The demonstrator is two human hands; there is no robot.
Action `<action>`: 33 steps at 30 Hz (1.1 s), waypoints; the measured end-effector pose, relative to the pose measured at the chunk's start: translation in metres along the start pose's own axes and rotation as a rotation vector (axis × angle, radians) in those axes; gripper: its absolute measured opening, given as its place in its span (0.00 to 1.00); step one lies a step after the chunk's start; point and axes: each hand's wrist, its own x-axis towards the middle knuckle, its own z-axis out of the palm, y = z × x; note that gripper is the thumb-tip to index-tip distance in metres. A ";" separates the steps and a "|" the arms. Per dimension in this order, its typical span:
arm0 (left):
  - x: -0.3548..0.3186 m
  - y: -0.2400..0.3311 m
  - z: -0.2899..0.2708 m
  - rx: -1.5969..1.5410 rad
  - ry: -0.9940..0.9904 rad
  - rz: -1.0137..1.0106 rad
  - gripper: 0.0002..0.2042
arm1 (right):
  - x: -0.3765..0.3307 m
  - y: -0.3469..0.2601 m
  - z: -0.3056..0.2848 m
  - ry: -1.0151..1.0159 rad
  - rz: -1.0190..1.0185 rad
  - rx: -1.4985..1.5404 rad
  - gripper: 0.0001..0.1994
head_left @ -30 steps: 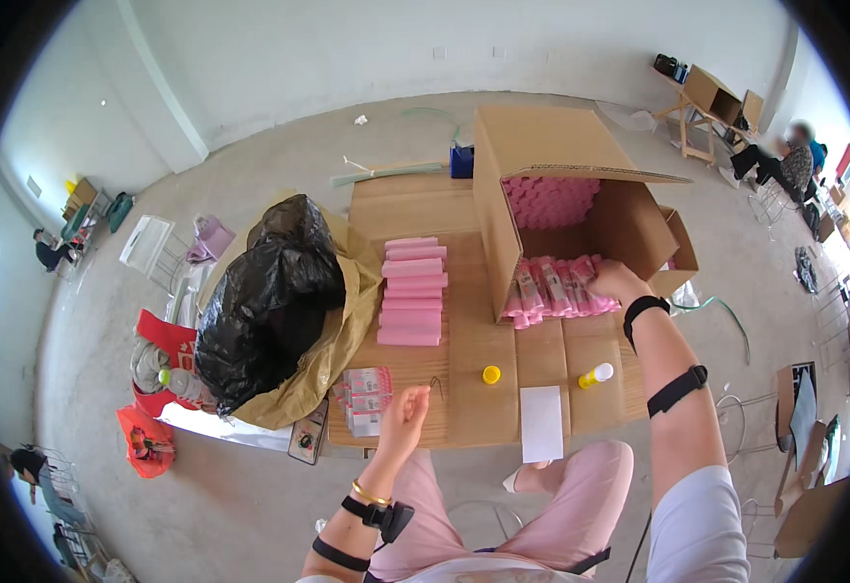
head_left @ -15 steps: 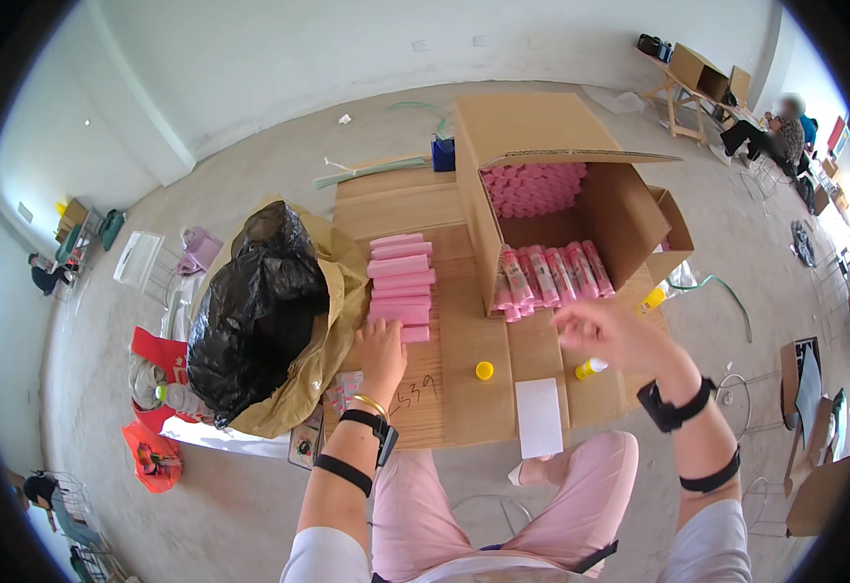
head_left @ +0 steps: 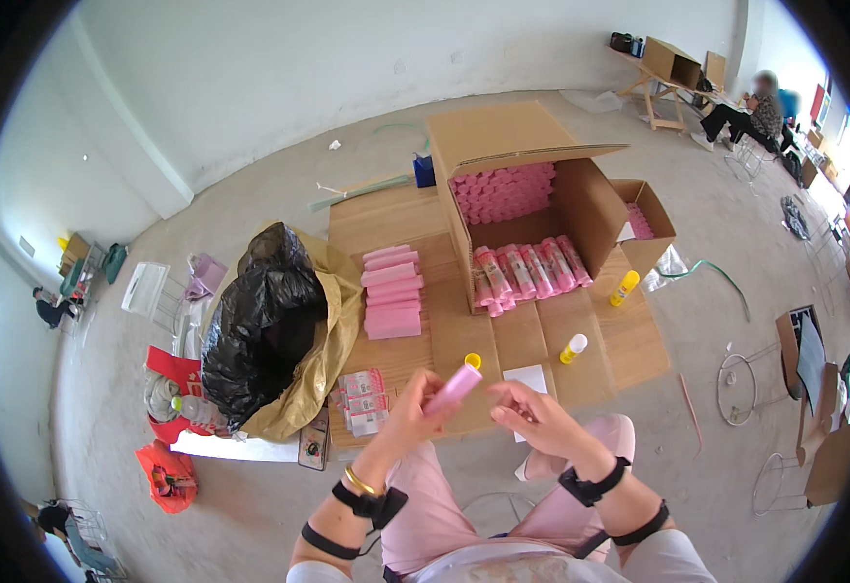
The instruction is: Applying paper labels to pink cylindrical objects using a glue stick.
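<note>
My left hand (head_left: 412, 416) is closed around a pink tube (head_left: 452, 389), held tilted above the near edge of the table. Just to the right hovers my right hand (head_left: 539, 424), empty, its fingers bent and apart, not touching the tube. A row of plain pink tubes (head_left: 393, 291) lies at the table's left. Below them sit stacked printed labels (head_left: 362, 400). Labelled pink tubes (head_left: 532, 272) lie at the mouth of a large cardboard box (head_left: 503, 131), with more stacked inside. A yellow cap (head_left: 473, 360) and a white paper (head_left: 527, 377) are partly behind my hands.
A white-capped glue stick (head_left: 573, 349) and a yellow one (head_left: 624, 288) stand on the right. Behind them is a smaller open box (head_left: 650, 243). A black-lined bag (head_left: 270, 330) bulges along the left edge. A person (head_left: 750, 117) sits at the far right.
My left hand has lifted a pink tube off the row and brought it right and nearer. My right hand has come away from the box, left and down, towards the tube.
</note>
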 end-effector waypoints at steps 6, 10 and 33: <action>-0.063 0.024 0.035 0.239 0.055 0.420 0.15 | -0.020 -0.019 0.038 0.218 -0.061 0.005 0.11; -0.088 0.027 0.030 -0.375 -0.293 -0.091 0.13 | -0.057 -0.038 0.046 0.258 -0.259 -0.022 0.08; -0.145 0.076 0.060 0.192 0.296 0.536 0.07 | -0.115 -0.060 0.049 0.459 -0.490 -0.016 0.08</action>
